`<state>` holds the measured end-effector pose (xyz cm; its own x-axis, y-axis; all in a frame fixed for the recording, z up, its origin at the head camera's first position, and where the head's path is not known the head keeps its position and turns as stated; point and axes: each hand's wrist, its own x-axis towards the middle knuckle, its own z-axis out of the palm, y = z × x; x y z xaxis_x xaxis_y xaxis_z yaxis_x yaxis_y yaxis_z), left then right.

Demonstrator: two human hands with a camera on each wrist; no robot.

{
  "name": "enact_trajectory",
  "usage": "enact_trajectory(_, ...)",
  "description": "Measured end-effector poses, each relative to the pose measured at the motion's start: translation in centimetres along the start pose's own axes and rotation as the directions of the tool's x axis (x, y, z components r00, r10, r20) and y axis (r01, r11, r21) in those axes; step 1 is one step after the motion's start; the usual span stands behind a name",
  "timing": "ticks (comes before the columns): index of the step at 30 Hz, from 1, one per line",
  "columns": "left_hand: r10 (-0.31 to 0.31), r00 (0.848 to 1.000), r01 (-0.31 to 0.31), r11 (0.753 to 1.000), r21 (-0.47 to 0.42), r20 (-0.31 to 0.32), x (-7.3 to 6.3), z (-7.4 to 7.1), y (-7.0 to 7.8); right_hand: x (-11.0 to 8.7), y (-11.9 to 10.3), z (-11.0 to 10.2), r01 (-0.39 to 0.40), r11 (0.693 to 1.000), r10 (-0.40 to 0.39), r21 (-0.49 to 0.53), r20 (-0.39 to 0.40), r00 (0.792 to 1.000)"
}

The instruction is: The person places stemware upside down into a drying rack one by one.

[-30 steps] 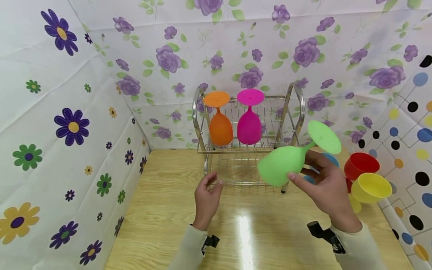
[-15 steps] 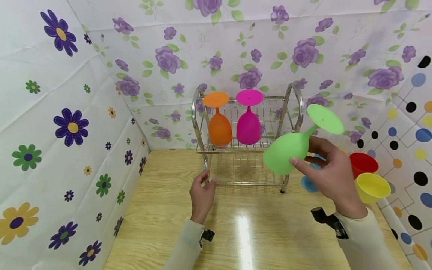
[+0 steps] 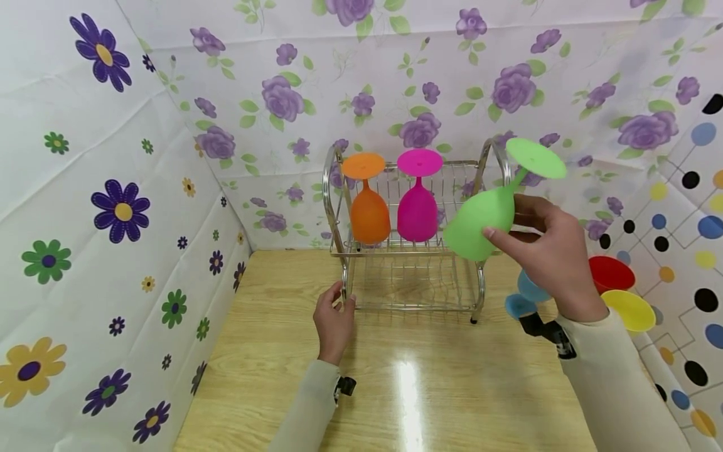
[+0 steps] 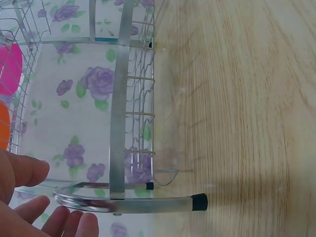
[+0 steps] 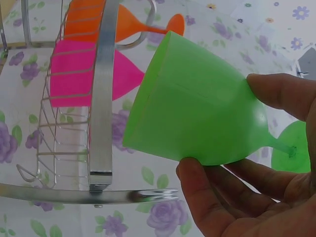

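My right hand holds a light green plastic goblet by its bowl, thumb on one side and fingers on the other. The goblet tilts, its foot up and right, its mouth facing down-left, by the right end of the upper tier of a chrome dish rack. In the right wrist view its rim is apart from the wires. An orange goblet and a magenta goblet sit upside down on that tier. My left hand is at the rack's front left leg, thumb and loosely bent fingers either side.
Blue, red and yellow goblets are on the wooden table at the right, partly behind my right arm. Flowered sheets hang behind and to the left; a dotted sheet hangs at the right.
My right hand has raised the green goblet toward the rack's upper tier, its bowl tipping further down. My left hand has shifted left to the rack's front left leg.
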<state>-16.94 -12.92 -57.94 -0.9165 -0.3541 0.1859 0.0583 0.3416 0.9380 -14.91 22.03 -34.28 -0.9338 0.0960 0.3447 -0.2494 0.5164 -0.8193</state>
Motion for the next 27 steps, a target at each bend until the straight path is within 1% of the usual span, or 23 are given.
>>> enact_trajectory(3,-0.003,1.000,0.003,1.000,-0.002,0.000,0.2,0.2,-0.1,1.1,-0.2,0.2,0.004,1.000,-0.004,-0.019,-0.006,1.000)
enact_trajectory(7,0.016,1.000,-0.016,1.000,0.000,-0.019,0.5,0.3,-0.1,2.3,-0.5,0.8,0.013,0.999,-0.013,-0.045,0.000,1.000)
enact_trajectory(13,0.025,0.999,-0.025,1.000,0.001,-0.027,0.8,0.3,-0.5,3.6,-0.3,1.6,-0.001,0.994,0.001,-0.109,0.006,1.000)
enact_trajectory(19,0.033,0.999,-0.033,0.999,0.001,-0.019,1.1,0.4,-0.8,4.1,-0.2,2.5,0.005,0.988,-0.004,-0.152,0.007,1.000)
enact_trajectory(22,0.042,0.999,-0.042,0.999,-0.001,-0.016,1.1,0.3,-0.9,4.1,-0.3,3.2,0.029,0.986,-0.032,-0.165,-0.015,0.999)
enact_trajectory(27,0.049,0.999,-0.049,0.999,-0.014,-0.021,1.2,0.3,-1.0,4.1,-0.2,4.5,0.040,0.980,-0.052,-0.196,-0.057,0.997)
